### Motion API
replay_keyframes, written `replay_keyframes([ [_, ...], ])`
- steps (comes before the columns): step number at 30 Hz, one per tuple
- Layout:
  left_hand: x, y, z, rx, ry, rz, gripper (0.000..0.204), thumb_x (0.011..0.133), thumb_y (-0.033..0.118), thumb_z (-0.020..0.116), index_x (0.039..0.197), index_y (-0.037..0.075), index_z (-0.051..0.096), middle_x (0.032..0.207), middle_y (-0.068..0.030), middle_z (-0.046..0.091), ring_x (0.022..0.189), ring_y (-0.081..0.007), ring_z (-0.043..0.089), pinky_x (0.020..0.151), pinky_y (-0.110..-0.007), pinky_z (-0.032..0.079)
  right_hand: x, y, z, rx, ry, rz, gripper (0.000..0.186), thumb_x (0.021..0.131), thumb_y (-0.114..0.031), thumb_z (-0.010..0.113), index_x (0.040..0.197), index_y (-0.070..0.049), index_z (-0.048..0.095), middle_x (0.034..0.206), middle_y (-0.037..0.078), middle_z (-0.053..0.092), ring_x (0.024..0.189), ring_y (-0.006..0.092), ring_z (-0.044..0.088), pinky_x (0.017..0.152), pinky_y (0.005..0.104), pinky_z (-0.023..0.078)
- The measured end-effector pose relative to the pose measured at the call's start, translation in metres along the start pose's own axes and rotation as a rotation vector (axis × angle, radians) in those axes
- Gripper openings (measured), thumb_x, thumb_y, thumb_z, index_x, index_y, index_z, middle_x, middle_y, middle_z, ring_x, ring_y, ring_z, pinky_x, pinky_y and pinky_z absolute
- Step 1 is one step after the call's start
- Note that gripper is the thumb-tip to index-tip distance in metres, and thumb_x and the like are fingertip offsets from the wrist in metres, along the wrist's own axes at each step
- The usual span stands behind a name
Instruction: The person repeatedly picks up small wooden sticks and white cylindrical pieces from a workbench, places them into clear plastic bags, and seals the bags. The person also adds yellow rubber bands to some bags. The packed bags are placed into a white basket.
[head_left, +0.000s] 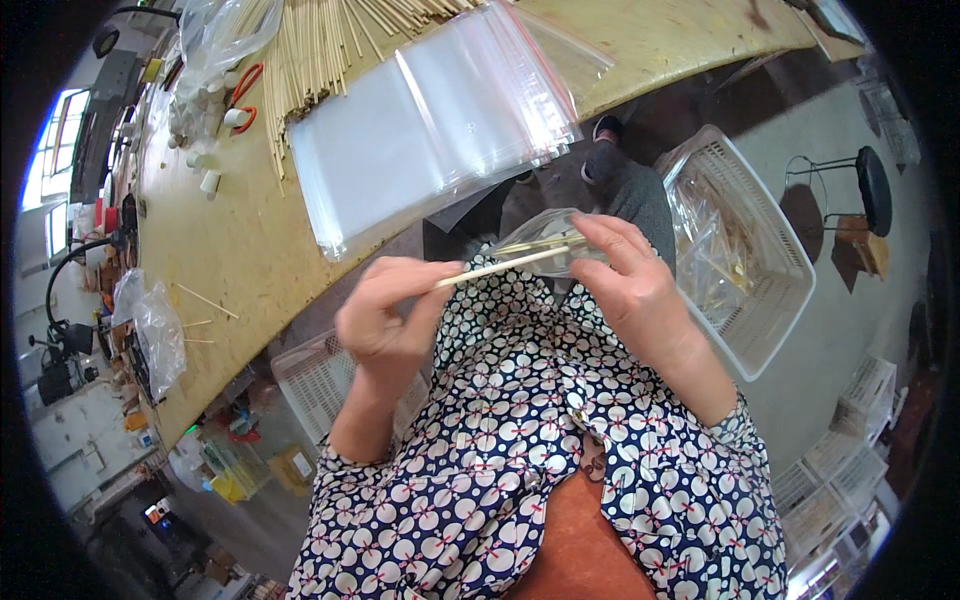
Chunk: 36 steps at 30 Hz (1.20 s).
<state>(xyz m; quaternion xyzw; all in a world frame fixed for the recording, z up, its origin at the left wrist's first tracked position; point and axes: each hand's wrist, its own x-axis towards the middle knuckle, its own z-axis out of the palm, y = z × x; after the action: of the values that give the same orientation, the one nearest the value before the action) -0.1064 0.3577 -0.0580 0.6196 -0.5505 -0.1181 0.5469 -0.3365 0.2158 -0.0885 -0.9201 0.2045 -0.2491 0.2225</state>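
Note:
My left hand [390,310] pinches one end of a pale, thin wooden stick [497,267] between thumb and fingers. From there the stick runs to the right, slightly upward, and its far end meets the fingers of my right hand [632,285]. Thumb and fingers of that hand grip a clear plastic bag [548,222] in front of my lap. Some thin yellowish sticks show in or behind the bag; its film is too glossy to tell which. A stack of flat clear zip bags [400,150] lies on the table edge beyond my hands.
Many loose wooden sticks [310,50] lie on the yellowish table [240,290], near red-handled scissors [240,100] and small white caps [210,181]. A white plastic crate [795,300] holding filled bags stands on the floor to the right. Farther right is a black stool [873,190].

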Motion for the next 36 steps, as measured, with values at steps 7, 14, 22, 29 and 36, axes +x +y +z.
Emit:
replay_keyframes([
  [7,-0.002,-0.04,0.035,0.161,-0.2,0.218,0.021,0.084,0.004,0.08,0.105,0.0,0.076,0.115,-0.0132,0.076,0.109,-0.0287,0.068,0.096,-0.041,0.054,0.008,-0.019,-0.004,0.107,-0.046,-0.053,0.014,0.077,-0.003,0.066,0.089,0.003,0.064,0.131,0.022,0.064,0.124,0.0382,0.062,0.104,0.0439,0.054],
  [14,0.012,-0.026,0.008,0.22,-0.175,0.184,0.025,0.081,0.007,0.082,0.104,0.0,0.076,0.108,-0.015,0.072,0.101,-0.0282,0.067,0.089,-0.037,0.053,0.0,-0.006,-0.009,0.076,-0.04,0.001,0.012,0.079,-0.002,0.065,0.09,0.003,0.064,0.131,0.021,0.065,0.125,0.0379,0.061,0.104,0.0438,0.053],
  [22,0.09,0.02,-0.001,0.367,-0.299,0.302,0.02,0.077,-0.001,0.082,0.095,0.004,0.076,0.085,-0.0068,0.069,0.074,-0.0223,0.063,0.066,-0.034,0.05,-0.007,-0.002,-0.019,0.104,-0.005,0.059,0.009,0.081,-0.002,0.063,0.09,0.0,0.066,0.122,0.02,0.068,0.121,0.0363,0.062,0.103,0.0468,0.051],
  [29,0.231,-0.006,0.051,0.477,-0.548,0.244,0.024,0.093,0.012,0.071,0.116,0.006,0.075,0.091,-0.0091,0.068,0.078,-0.0184,0.065,0.068,-0.031,0.052,-0.02,0.008,-0.009,0.17,-0.005,0.083,0.015,0.082,-0.004,0.062,0.094,0.003,0.067,0.121,0.019,0.066,0.121,0.0355,0.061,0.103,0.0442,0.051],
  [36,0.335,-0.073,0.118,0.791,-0.567,0.449,0.028,0.085,0.021,0.072,0.108,0.006,0.075,0.095,-0.0135,0.07,0.085,-0.0305,0.069,0.08,-0.041,0.056,-0.029,0.014,-0.019,0.254,0.017,0.137,0.017,0.083,-0.004,0.061,0.096,0.004,0.067,0.124,0.02,0.066,0.123,0.0356,0.06,0.105,0.0445,0.05],
])
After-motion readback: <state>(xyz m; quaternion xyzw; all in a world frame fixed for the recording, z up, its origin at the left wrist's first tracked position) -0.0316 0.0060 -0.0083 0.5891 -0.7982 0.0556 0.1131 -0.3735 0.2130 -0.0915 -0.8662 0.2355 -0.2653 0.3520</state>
